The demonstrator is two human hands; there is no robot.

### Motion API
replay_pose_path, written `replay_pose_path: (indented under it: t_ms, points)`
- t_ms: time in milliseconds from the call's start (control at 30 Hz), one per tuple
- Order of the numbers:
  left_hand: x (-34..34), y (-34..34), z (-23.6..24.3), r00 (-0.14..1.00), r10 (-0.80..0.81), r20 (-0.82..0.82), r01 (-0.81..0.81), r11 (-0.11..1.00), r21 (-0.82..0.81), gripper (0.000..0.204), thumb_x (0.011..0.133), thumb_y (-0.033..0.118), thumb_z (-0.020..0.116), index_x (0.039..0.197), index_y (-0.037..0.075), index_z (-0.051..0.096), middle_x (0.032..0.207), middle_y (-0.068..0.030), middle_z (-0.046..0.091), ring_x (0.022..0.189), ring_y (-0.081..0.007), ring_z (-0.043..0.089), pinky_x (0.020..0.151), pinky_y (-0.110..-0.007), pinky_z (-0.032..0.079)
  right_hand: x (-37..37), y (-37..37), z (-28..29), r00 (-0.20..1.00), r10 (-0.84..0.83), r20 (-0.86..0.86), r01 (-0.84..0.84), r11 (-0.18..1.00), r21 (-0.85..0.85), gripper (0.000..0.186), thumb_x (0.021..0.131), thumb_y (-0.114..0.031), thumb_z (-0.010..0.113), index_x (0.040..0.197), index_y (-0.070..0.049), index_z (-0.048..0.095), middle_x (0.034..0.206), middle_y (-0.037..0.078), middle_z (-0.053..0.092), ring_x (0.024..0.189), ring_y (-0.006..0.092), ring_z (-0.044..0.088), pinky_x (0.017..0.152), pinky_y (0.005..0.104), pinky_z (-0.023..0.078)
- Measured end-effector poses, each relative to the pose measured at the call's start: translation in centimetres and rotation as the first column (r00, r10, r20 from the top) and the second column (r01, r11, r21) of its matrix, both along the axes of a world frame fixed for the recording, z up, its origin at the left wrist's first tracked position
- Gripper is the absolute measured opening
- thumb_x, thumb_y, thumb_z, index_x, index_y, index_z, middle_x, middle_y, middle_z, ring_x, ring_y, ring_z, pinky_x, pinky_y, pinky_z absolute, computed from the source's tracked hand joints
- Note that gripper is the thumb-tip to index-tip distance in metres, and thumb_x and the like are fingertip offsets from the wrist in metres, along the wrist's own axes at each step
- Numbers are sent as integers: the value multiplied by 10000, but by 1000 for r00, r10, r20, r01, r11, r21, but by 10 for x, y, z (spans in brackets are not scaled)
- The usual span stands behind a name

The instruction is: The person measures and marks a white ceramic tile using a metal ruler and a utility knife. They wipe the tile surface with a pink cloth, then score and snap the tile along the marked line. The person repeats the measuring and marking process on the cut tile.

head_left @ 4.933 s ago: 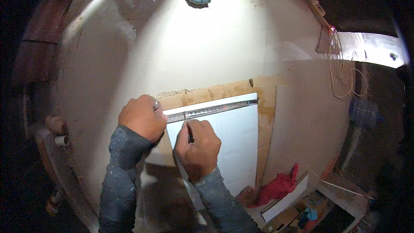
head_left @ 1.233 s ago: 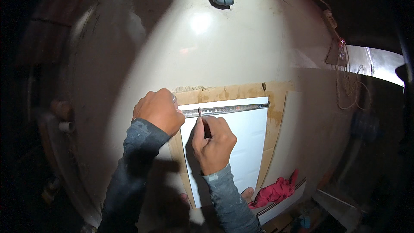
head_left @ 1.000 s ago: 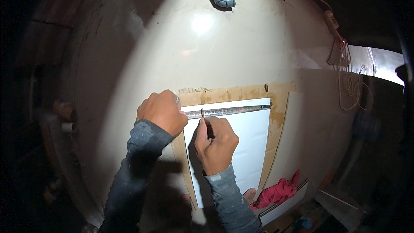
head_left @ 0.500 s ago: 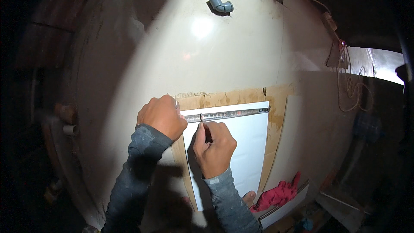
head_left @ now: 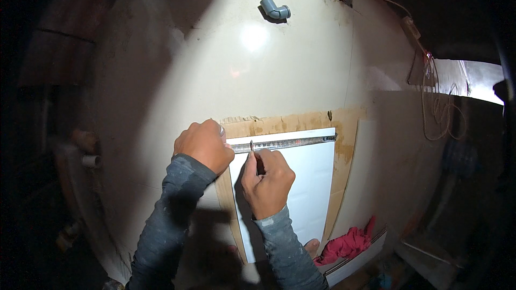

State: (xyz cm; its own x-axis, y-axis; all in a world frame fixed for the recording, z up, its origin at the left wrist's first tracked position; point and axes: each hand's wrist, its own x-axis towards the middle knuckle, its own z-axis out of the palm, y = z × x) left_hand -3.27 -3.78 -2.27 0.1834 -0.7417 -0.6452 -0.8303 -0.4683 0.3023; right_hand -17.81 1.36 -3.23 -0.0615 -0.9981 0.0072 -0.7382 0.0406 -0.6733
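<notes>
A tape measure's metal blade (head_left: pixel 293 143) lies across the upper part of a white rectangular sheet (head_left: pixel 301 182), its end at the sheet's right edge. My left hand (head_left: pixel 201 145) is closed round the other end of the tape measure, at the sheet's upper left corner; the fingers mostly hide what they hold there. Just right of it, my right hand (head_left: pixel 269 182) pinches a thin dark marking tool (head_left: pixel 252 145), upright with its tip at the blade. Whether this is a pencil or a metal scriber I cannot tell.
Brown cardboard (head_left: pixel 344 156) lies under the sheet on a large pale surface (head_left: pixel 215 86). A grey pipe elbow (head_left: pixel 275 8) rests farther off. At the lower right are a crumpled red cloth (head_left: pixel 346 244) and a toe beside the sheet. A thin cable (head_left: pixel 424 107) hangs at the right.
Both hands, the tape measure and the marking tool stay almost in place. The whole view has shifted very slightly.
</notes>
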Motion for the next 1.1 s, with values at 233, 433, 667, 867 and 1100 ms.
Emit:
replay_pose_path:
  t_ms: [233,433,667,867,1100]
  points:
    - [3,5,3,997,-56,-59,51,995,-86,168,845,188,771,873,22,763,828,-230,730,823,-415,725,801,-479,579,-22,15,10,987,-63,147,78,992,-102,16,912,-18,704,901,-11,694,767,120,602,638,242,580,579,358,472]
    - [-7,45,31,987,-115,-109,99,985,-141,197,905,168,717,907,-26,753,802,-257,728,778,-409,729,805,-477,580,-116,44,40,750,-455,480,543,838,-52,134,1089,-165,580,1080,-37,543,799,18,581,618,84,543,540,227,472]
    - [-64,93,34,942,-168,-289,107,971,-215,156,882,116,661,877,-29,720,763,-279,684,765,-476,698,771,-522,561,-196,62,73,588,-641,494,669,728,149,202,1090,-239,586,1012,-56,547,878,-2,533,662,55,482,528,224,400]
    - [-122,123,38,760,-247,-601,104,959,-263,313,886,172,619,1120,-35,639,718,-225,686,661,-373,700,685,-430,557,-207,93,100,499,-668,552,659,706,258,441,987,-267,747,1313,-3,609,938,-4,624,648,28,488,537,202,380]
    - [-120,169,52,886,-90,-454,-111,911,-397,694,996,394,673,1463,-17,364,631,-131,612,640,-351,680,714,-454,557,-208,119,92,539,-605,586,588,769,253,322,958,-207,777,1158,25,677,936,27,685,832,87,612,764,240,492]
